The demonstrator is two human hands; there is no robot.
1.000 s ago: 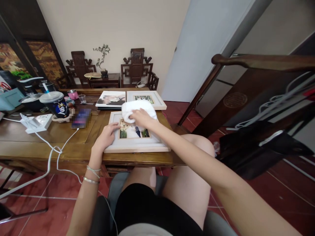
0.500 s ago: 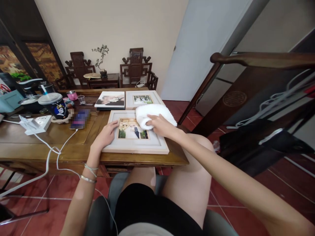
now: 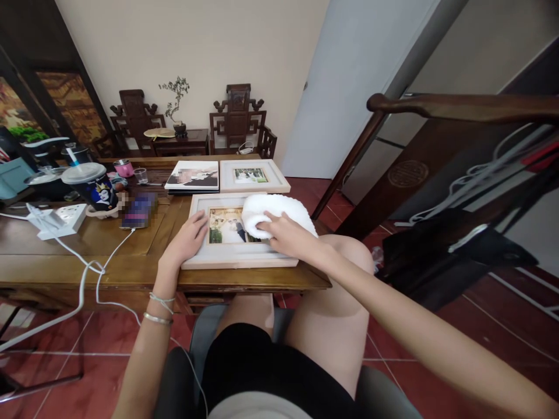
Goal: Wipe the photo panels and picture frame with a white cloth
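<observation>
A light wooden picture frame with a wide white mount and a small wedding photo lies flat near the table's front edge. My left hand holds the frame's left side, its fingers over the border and the thumb out of sight. A thick, fluffy white towel is bunched under my right hand, whose fingers close on it. The towel rests on the frame's right half and hides that part, including the photo's right edge.
Behind lie another framed photo and a picture panel on a dark one. To the left are a lidded cup, a phone, a power strip and white cables. A wooden chair back rises at right.
My right hand and the towel have moved slightly toward me and down the frame, covering more of the photo's right side. My left hand stays at the left border. The view has shifted a little.
</observation>
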